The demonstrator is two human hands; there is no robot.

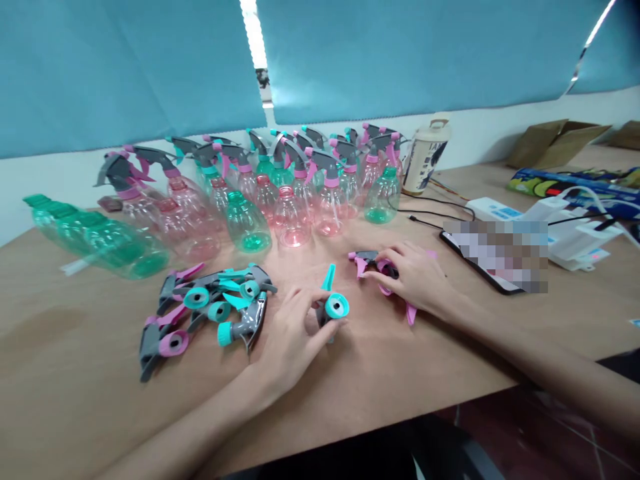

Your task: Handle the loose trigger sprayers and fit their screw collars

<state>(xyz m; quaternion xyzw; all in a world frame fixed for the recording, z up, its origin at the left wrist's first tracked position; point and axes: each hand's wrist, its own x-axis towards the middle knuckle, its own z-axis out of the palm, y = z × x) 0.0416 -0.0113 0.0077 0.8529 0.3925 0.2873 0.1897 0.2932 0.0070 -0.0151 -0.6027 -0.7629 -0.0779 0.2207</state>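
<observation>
My left hand has its thumb and fingers closed around a grey and teal spray head, whose round collar faces up. To the right, my right hand is closed on a pink and grey spray head; more pink parts show beneath and behind the fingers. Left of my left hand lies a pile of several teal-collared spray heads, with pink-collared ones at its left side. Behind the hands stand open bottles, among them a green one and a pink one.
Several bottles with spray heads fill the back. Green bottles lie at the left. At the right are a phone, a power strip with chargers, cables, a tumbler and a cardboard box.
</observation>
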